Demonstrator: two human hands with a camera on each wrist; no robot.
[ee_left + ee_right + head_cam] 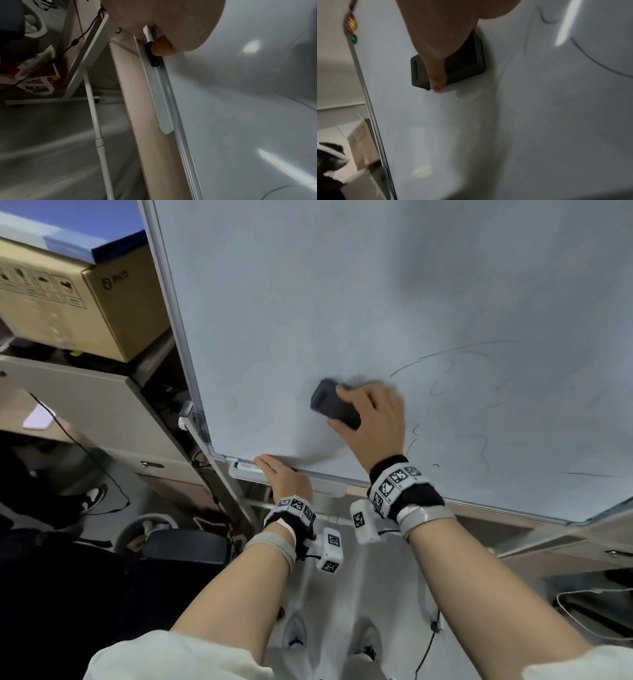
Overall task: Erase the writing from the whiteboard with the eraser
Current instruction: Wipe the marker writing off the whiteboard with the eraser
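Observation:
The whiteboard (308, 302) fills the head view, with faint dark pen strokes (455, 385) on its lower right part. My right hand (373, 416) grips a dark grey eraser (329, 402) and presses it flat on the board, just left of the strokes. In the right wrist view my thumb (436, 75) lies across the eraser (467, 65), and strokes (594, 60) curve to its right. My left hand (274, 470) holds the board's pen tray (246, 474) at the bottom edge. A marker (153, 59) with a black cap lies in the tray (163, 111) by my thumb.
A cardboard box (68, 302) sits on a cabinet left of the board. Coloured magnets (352, 28) cling to the board's edge. Below are a dark chair (185, 546), cables, a white stand leg (96, 121) and a paper bag (39, 75). My feet stand on grey floor.

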